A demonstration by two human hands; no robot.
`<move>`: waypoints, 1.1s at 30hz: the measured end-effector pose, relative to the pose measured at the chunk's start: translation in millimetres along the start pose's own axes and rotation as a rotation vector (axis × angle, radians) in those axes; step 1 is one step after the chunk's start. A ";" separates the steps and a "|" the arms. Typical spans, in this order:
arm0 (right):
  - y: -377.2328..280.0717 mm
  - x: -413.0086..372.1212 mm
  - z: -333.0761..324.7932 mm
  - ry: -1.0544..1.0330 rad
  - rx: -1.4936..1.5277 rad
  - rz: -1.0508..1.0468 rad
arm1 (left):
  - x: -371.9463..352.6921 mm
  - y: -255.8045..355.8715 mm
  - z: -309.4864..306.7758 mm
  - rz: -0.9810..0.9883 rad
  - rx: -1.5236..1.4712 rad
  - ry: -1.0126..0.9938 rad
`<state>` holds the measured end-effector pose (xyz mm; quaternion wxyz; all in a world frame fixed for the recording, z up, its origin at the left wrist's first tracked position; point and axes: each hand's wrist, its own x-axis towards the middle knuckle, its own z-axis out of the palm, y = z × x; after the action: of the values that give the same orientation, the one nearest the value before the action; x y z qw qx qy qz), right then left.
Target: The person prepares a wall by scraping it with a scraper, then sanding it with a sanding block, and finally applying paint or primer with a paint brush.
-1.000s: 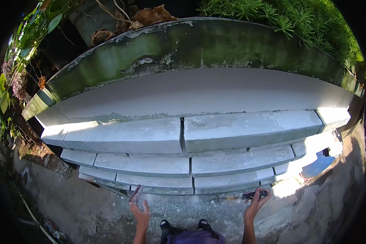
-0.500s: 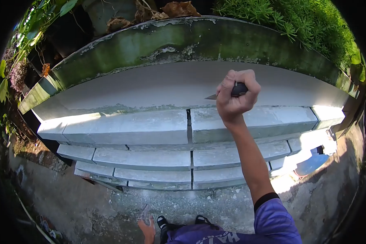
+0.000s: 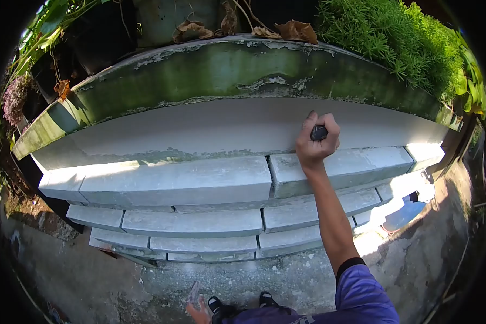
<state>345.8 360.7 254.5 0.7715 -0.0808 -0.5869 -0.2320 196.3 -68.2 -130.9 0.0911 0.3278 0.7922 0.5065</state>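
Observation:
My right hand (image 3: 319, 141) is closed in a fist around a black-handled tool (image 3: 319, 133), held up in front of the pale, smooth wall band (image 3: 210, 127). The end of the dark handle points toward me, and the blade is hidden behind the fist. Below the fist runs the top course of light grey blocks (image 3: 178, 183). Low in the view, beside my feet, my left hand (image 3: 198, 312) is closed on a clear, see-through object (image 3: 193, 292), which stands up from the fingers.
A mossy green concrete ledge (image 3: 210, 73) overhangs the wall band, with dry leaves (image 3: 297, 31) and bushy green plants (image 3: 389, 43) above. Lower block courses (image 3: 194, 221) step down to the rough concrete floor (image 3: 173, 281). A blue object (image 3: 406, 213) sits at the right.
My view has shifted, so the wall sits lower and its middle joint farther right. The right wrist has turned; the pointed metal blade that showed left of the fist is now hidden.

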 end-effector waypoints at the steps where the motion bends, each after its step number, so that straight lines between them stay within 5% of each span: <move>1: 0.0 0.8 -2.0 0.078 0.067 0.052 | 6.3 -8.1 -3.6 0.002 0.011 -0.014; 4: -24.1 17.6 -16.8 0.339 0.365 0.291 | 25.1 -38.7 -14.0 -0.011 0.071 -0.043; 8: -15.9 9.5 -1.8 -0.016 -0.138 -0.037 | 35.6 -106.3 -26.5 -0.054 0.233 -0.101; 11: -24.4 1.8 -4.3 0.313 0.285 0.214 | 30.5 -191.7 -33.2 -0.018 0.476 -0.177; 13: -22.3 -2.9 5.0 0.239 0.112 0.161 | 24.8 -247.4 -33.7 0.050 0.682 -0.244; 15: -18.2 -4.6 14.1 0.034 -0.245 0.000 | 26.7 -216.6 -44.2 -0.099 0.543 -0.258; 18: -26.0 -1.1 -4.4 0.150 -0.074 0.162 | 62.1 -113.0 -58.1 -0.309 0.250 -0.256; 20: -53.0 7.0 -18.0 0.272 0.215 0.357 | 79.2 -121.2 -56.5 -0.231 0.188 -0.268; 24: -40.5 -33.4 -46.0 0.131 -0.015 0.084 | 105.6 -154.3 -60.4 -0.157 0.182 -0.292; 27: -62.2 -55.4 -85.8 -0.066 -0.320 0.100 | 121.5 -180.6 -66.0 -0.145 0.201 -0.291; 30: -79.3 -82.0 -107.2 0.049 -0.234 0.345 | 134.7 -202.7 -66.5 -0.138 0.213 -0.290; 33: -99.4 -53.4 -131.1 -0.259 -0.464 0.503 | 146.7 -217.7 -61.7 -0.114 0.212 -0.286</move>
<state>403.7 235.4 150.4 0.6848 -0.4243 -0.5732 -0.1500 -38.8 -83.4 -262.0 0.1963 0.3587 0.8375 0.3625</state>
